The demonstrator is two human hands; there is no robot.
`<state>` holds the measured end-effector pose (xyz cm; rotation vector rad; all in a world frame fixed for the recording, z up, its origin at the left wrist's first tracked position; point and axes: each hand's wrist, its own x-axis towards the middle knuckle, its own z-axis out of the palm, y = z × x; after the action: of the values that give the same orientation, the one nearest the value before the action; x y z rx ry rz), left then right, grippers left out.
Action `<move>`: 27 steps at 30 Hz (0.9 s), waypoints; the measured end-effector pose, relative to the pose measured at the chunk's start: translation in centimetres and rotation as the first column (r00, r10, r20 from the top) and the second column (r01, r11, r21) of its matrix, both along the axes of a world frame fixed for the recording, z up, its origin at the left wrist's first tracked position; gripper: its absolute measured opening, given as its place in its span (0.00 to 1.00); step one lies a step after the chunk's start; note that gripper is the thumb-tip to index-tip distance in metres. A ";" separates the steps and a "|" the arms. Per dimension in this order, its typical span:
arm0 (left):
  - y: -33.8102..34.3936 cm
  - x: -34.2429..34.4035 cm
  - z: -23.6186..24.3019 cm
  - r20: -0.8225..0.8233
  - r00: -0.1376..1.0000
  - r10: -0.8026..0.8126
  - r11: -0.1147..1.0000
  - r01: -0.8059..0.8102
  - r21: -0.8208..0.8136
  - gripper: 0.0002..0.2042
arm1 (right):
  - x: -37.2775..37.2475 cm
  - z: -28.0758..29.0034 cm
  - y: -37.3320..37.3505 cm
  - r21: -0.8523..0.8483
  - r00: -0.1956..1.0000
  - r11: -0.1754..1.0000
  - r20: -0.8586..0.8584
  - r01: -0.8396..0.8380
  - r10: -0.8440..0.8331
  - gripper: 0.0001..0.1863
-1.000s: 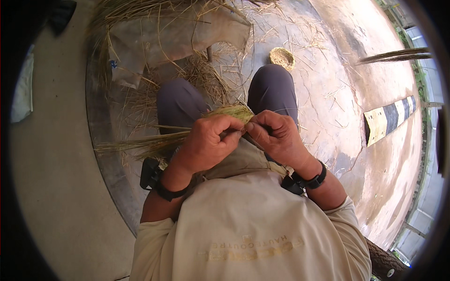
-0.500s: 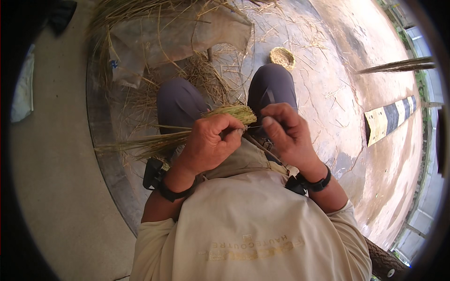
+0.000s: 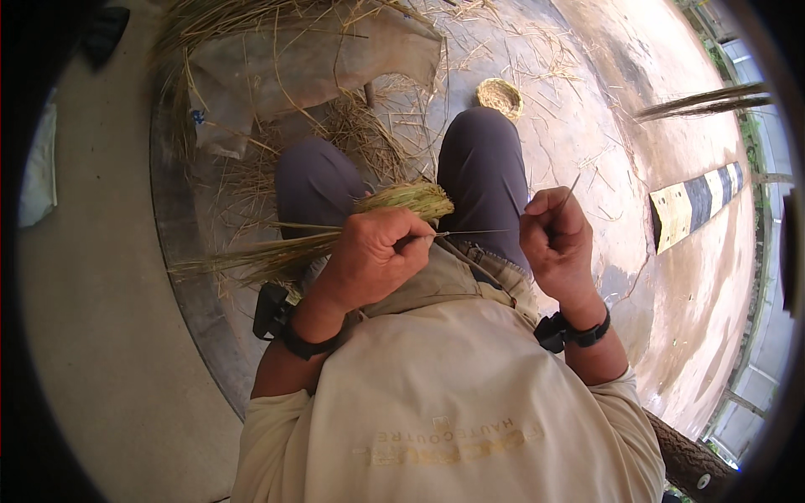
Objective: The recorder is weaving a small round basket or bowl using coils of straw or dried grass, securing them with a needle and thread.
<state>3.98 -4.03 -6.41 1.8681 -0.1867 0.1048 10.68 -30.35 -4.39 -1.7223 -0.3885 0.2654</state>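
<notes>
My left hand (image 3: 381, 256) is closed in a pinch beside a bound bundle of greenish-yellow straw (image 3: 415, 199) over my lap. Loose stems (image 3: 243, 261) of the straw trail out to the left under that hand. From between its thumb and finger a thin strand (image 3: 474, 231) sticks out to the right. My right hand (image 3: 558, 239) is raised over my right thigh, apart from the straw. It is closed on a slim, needle-like piece (image 3: 573, 186) whose tip points up and right.
Past my right knee a small round woven straw basket (image 3: 500, 98) sits on the floor. A pale cloth sack (image 3: 277, 75) lies among heaped straw (image 3: 369, 134) ahead on the left. Scattered stalks litter the ground. A striped block (image 3: 696, 205) stands at the right.
My right hand has drawn away to the right from my left hand. The needle-like piece and the strand's free end now show clearly. My left hand has stayed in place.
</notes>
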 end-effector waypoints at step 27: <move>3.7 -1.1 -3.7 0.201 0.978 0.059 0.389 -0.208 0.897 0.21 | 6.5 -3.6 -8.5 -0.343 0.942 0.892 0.261 0.295 -0.211 0.11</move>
<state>2.89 -0.29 -10.09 3.0364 -0.2052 0.2926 17.21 -38.89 -8.03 -2.1715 -0.2748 -0.0486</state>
